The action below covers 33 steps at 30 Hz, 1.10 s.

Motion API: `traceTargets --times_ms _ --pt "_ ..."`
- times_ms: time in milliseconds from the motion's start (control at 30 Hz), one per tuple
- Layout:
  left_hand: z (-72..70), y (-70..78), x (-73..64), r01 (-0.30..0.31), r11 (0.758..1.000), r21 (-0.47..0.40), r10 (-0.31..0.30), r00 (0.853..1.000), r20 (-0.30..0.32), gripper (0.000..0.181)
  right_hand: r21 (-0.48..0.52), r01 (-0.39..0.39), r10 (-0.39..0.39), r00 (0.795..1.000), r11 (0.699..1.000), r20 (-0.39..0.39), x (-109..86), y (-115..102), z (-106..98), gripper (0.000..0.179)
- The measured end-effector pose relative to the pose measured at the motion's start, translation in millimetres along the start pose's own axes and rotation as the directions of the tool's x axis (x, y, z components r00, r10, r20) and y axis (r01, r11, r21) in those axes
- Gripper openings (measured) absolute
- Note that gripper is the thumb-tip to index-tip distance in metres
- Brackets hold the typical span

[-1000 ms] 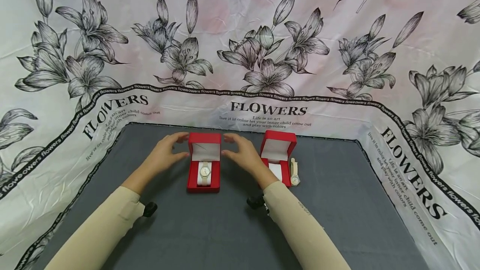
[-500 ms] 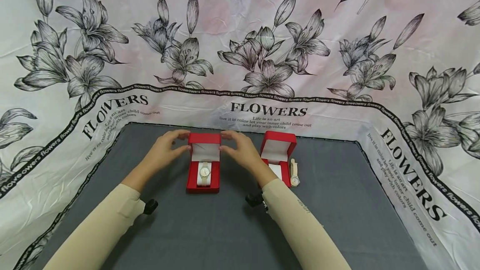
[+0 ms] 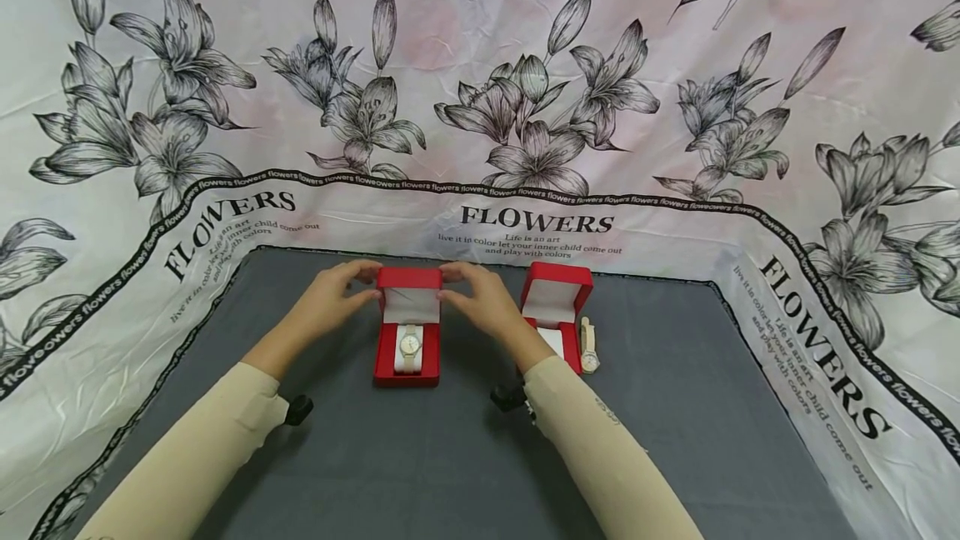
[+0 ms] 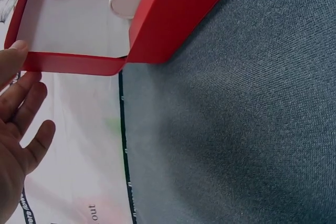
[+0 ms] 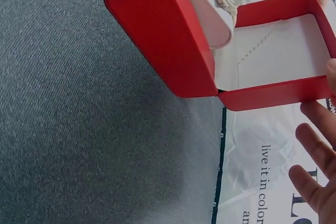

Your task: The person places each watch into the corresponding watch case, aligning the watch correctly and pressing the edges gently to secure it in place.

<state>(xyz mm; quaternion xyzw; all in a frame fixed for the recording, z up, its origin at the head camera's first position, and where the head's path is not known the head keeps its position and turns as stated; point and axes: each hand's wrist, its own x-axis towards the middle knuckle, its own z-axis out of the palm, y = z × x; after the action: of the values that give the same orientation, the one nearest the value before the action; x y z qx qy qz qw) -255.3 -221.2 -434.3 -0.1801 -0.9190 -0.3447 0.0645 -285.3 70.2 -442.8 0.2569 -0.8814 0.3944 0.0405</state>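
Note:
In the head view, a red watch box [image 3: 407, 377] stands with its lid up on the grey cloth. Around the white cushion inside it is a pale-strapped wristwatch [image 3: 409, 345]. My left hand [image 3: 330, 298] holds the lid's left side; in the left wrist view its thumb [image 4: 20, 46] lies on the lid's rim and the fingers are behind. On the opposite side my right hand [image 3: 480, 298] holds the lid likewise, with the thumb at the rim in the right wrist view. The lid's white lining [image 5: 278, 51] shows there.
Right of my right hand stands a second red box [image 3: 562, 273], also with its lid up, a white cushion [image 3: 551, 342] inside. Another wristwatch [image 3: 589, 352] lies against its right side. Behind the cloth hangs a floral curtain [image 3: 540, 227].
Both hands have closed in on the lid from either side, from small gaps to contact. The boxes and watches have stayed in place.

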Motion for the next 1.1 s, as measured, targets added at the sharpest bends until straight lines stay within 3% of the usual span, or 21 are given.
traceTargets --times_ms 467,767,1100 --pt "4.0 5.1 -6.4 -0.003 1.000 -0.013 0.002 1.000 -0.031 0.045 -0.024 -0.020 0.019 1.000 1.000 -0.006 -6.5 -3.7 0.7 0.046" --pt "5.7 5.3 -7.8 -0.024 0.999 0.037 0.025 0.999 -0.025 0.044 -0.037 0.036 -0.039 0.997 0.999 -0.070 -13.5 0.1 7.0 0.047" --pt "5.9 6.1 -15.3 -0.052 0.997 0.063 0.054 0.998 -0.042 0.043 -0.073 0.073 -0.079 0.993 0.995 -0.083 -19.1 -4.4 7.2 0.047"
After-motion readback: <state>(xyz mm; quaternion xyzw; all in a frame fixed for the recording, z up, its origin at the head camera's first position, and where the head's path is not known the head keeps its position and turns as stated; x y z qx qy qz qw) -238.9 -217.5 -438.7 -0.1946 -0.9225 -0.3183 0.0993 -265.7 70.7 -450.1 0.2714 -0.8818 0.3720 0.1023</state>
